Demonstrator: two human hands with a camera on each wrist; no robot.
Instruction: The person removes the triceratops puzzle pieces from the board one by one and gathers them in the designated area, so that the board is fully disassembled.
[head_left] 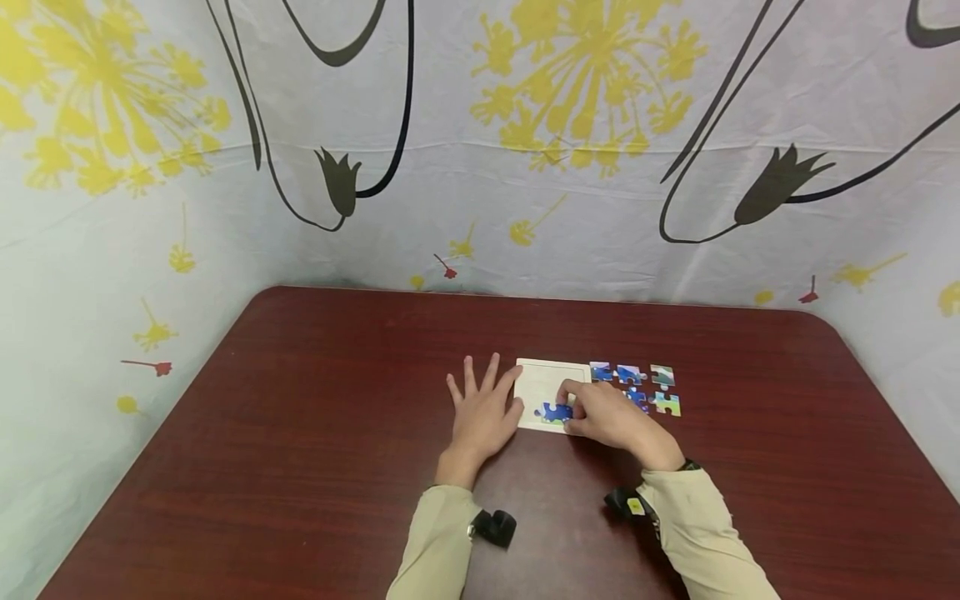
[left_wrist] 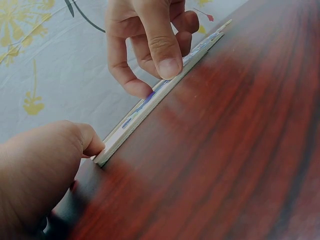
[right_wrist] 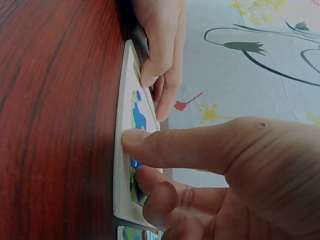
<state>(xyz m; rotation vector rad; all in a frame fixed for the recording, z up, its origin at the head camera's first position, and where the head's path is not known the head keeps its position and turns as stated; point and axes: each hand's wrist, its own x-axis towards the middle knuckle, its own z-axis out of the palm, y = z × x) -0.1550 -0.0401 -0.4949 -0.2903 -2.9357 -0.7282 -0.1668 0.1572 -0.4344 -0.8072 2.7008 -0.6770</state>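
Note:
A pale square puzzle tray (head_left: 534, 380) lies on the table. Blue-and-green jigsaw pieces (head_left: 555, 412) are in its lower part, partly covered by my right hand (head_left: 611, 414). That hand reaches in from the right and pinches a jigsaw piece between thumb and curled fingers, its thumb (right_wrist: 137, 140) by the tray's near rim. My left hand (head_left: 482, 419) rests at the tray's left edge with fingers spread, its thumb and index finger touching the rim. The left wrist view shows the tray edge-on, lying flat under both hands.
Several loose jigsaw pieces (head_left: 630, 375) lie right of the tray, some partly behind my right hand. The reddish-brown table (head_left: 300, 433) has rounded far corners. A patterned white cloth (head_left: 562, 225) hangs behind it. Both sleeves carry black wrist cameras (head_left: 495, 528).

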